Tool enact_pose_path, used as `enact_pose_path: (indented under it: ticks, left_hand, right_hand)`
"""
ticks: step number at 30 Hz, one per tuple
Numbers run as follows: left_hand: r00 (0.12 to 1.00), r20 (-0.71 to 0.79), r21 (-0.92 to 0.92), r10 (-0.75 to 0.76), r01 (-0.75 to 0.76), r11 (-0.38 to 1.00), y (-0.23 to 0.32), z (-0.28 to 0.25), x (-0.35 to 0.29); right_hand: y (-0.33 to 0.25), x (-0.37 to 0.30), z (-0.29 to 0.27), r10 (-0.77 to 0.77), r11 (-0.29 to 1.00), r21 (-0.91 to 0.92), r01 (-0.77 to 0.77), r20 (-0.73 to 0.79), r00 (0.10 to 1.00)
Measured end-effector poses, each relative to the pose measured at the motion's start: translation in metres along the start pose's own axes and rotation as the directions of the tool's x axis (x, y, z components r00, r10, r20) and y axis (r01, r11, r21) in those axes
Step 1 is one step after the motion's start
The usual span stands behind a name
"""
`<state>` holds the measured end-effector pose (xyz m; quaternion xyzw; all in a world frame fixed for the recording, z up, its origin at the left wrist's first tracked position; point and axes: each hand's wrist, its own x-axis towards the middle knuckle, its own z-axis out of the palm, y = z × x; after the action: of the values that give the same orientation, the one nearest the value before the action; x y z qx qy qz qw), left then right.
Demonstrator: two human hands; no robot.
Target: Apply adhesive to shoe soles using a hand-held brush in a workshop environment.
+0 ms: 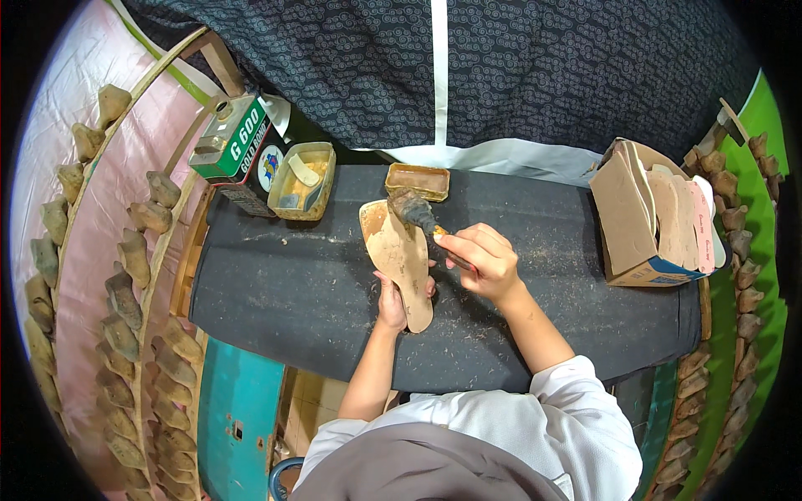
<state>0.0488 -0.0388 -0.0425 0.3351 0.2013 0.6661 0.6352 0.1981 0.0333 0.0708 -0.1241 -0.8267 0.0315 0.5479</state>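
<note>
A tan, sole-shaped piece (399, 259) is held over the dark table, its wide end pointing away from me. My left hand (391, 302) grips it around the narrower part, with the thumb at the left edge and fingertips showing at the right edge. In my right hand (484, 261) is the handle of a brush (413, 209) with a thick, clotted grey-brown head. That head overlaps the upper right of the sole piece; whether it touches cannot be told. A wet-looking, darker tan patch shows at the wide end of the piece.
Beyond the sole piece sits a small shallow tray (418, 179). Back left are a rectangular metal can (234, 142) and a tub (302, 209) holding scrapers. A cardboard box (626, 225) of sole-shaped sheets stands right. Racks of shoe lasts (134, 255) flank the scrap-strewn dark table (276, 292).
</note>
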Motion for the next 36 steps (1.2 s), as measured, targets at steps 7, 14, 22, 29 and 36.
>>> enact_pose_path:
  ticks: [7,14,22,29,36]
  left_hand:
    - [0.999,-0.049,0.028,-0.003,0.004,1.0,-0.007,-0.011,-0.004]
    - [0.957,-0.288,0.041,-0.039,0.053,0.998,0.003,0.011,-0.003]
    - [0.917,-0.387,0.163,0.101,-0.04,0.986,-0.001,0.02,-0.001]
    - [0.996,-0.088,0.034,-0.017,0.02,0.999,-0.002,-0.005,-0.004]
    - [0.993,-0.117,0.067,-0.022,0.03,0.997,-0.003,-0.006,-0.003]
  right_hand:
    - [-0.005,-0.003,0.0,-0.068,0.986,0.157,0.059,0.057,0.996]
    - [-0.017,0.002,-0.002,-0.169,0.964,0.23,0.136,0.13,0.977]
    - [-0.018,0.004,-0.002,-0.174,0.935,0.337,0.108,0.171,0.97]
    - [-0.011,0.001,0.0,-0.043,0.995,0.095,0.037,0.071,0.997]
    - [-0.009,0.002,-0.004,-0.076,0.99,0.13,0.062,0.111,0.991]
